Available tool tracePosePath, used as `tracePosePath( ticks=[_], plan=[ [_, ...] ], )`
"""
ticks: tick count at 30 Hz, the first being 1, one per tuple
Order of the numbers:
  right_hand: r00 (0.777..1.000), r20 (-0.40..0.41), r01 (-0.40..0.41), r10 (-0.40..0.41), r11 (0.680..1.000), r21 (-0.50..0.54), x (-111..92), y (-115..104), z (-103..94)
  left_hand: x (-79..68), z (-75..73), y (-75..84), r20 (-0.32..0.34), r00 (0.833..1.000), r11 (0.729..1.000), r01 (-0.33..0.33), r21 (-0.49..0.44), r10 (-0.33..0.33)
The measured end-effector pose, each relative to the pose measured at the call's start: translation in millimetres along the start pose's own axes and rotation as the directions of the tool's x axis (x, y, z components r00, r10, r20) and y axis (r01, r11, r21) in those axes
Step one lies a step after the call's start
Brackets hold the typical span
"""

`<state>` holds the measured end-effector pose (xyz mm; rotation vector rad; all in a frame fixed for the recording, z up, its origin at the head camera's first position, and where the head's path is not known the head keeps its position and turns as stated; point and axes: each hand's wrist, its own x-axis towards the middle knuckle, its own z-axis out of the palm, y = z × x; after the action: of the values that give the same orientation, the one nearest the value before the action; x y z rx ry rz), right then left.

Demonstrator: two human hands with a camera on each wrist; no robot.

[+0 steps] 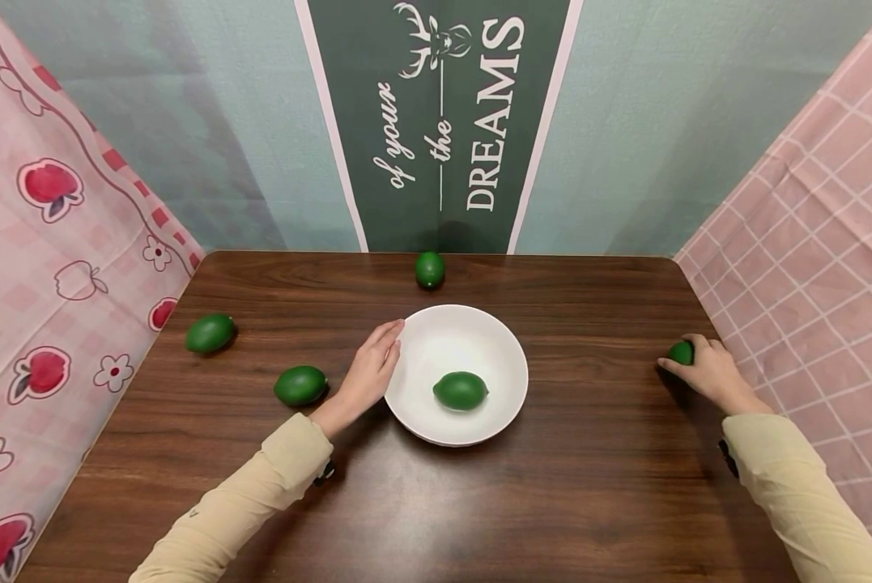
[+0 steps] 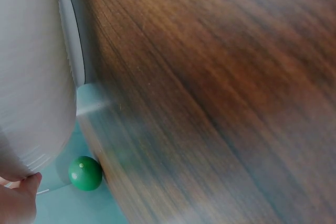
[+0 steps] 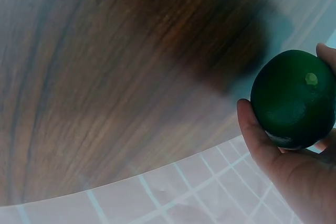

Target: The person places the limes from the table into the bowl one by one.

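A white bowl [image 1: 504, 356] stands mid-table with one green lime [image 1: 461, 391] lying in it. My left hand [image 1: 368, 368] rests against the bowl's left side, its fingers fairly straight along the rim. The left wrist view shows fingertips at the wall of the bowl [image 2: 37, 77], most of that hand being out of frame. Far to the right, my right hand [image 1: 708, 372] grips another lime [image 1: 681, 352] near the table's edge. Up close, thumb and fingers stand around that lime [image 3: 294, 98], over the wood.
One lime [image 1: 430, 270] lies behind the bowl at the table's back edge. Two more limes, one nearer [image 1: 300, 385] and one farther out [image 1: 210, 333], are on the left. A pink tiled cloth [image 1: 829, 243] borders the right side, a fruit-patterned cloth [image 1: 78, 235] the left.
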<state>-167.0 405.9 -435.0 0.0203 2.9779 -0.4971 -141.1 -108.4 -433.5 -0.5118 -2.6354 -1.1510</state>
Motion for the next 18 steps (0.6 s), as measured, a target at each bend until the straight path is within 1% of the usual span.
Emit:
tracePosePath(
  ticks=[7, 14, 18],
  plan=[
    [1.0, -0.006, 0.031, -0.031, 1.0, 0.006, 1, -6, 0.4, -0.1, 0.2, -0.6, -0.002, 1.0, 1.0, -0.002, -0.003, 0.002],
    [1.0, 0.013, 0.028, -0.028, 1.0, 0.009, 2, -15, 0.0, -0.2, 0.3, -0.4, 0.0, 1.0, 1.0, 0.0, 0.0, 0.0],
    [0.999, 0.006, 0.042, -0.042, 0.999, 0.008, 4, -21, 0.4, -0.2, 0.4, -0.1, -0.001, 1.0, 1.0, 0.004, -0.002, -0.004]
  ],
)
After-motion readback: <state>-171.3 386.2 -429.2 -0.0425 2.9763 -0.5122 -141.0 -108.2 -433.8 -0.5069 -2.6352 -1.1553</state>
